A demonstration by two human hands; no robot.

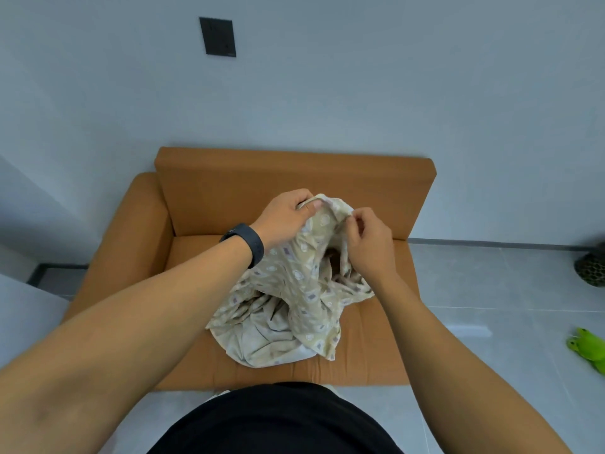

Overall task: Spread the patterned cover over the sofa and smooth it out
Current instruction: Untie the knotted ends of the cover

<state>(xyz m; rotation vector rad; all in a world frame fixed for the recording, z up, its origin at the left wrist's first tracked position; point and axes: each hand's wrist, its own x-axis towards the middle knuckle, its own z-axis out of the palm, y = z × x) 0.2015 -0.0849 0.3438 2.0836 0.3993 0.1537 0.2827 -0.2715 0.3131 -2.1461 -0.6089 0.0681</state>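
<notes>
At the bottom of the frame, nearest us, is our dark shirt (278, 421), and both bare forearms reach up from the lower corners toward the middle. The left one wears a dark wristband (245, 244).

Just beyond lies the cover (288, 309), a beige cloth with small pale and lilac motifs. It is bunched in a heap on the seat of the orange sofa (229, 191), its lower folds resting on the cushion near the front edge and its upper part lifted off it. The pale underside shows at the bottom of the heap, so it is not yet opened out.

Our left hand (284, 217) grips the raised edge, fingers curled over the cloth. Our right hand (366, 240) pinches the same raised fold just beside it, thumb and fingertips closed on the fabric. The two hands sit close together at the centre of the frame.

We judge the risk to be here: with both grips so near, we may be holding two layers or a mid-fold rather than a true edge, and pulling apart could twist the cloth or drag the heap off the front.

Farther off, a green toy (589, 348) lies on the floor at right, and a dark wall plate (217, 37) sits upper left.
</notes>
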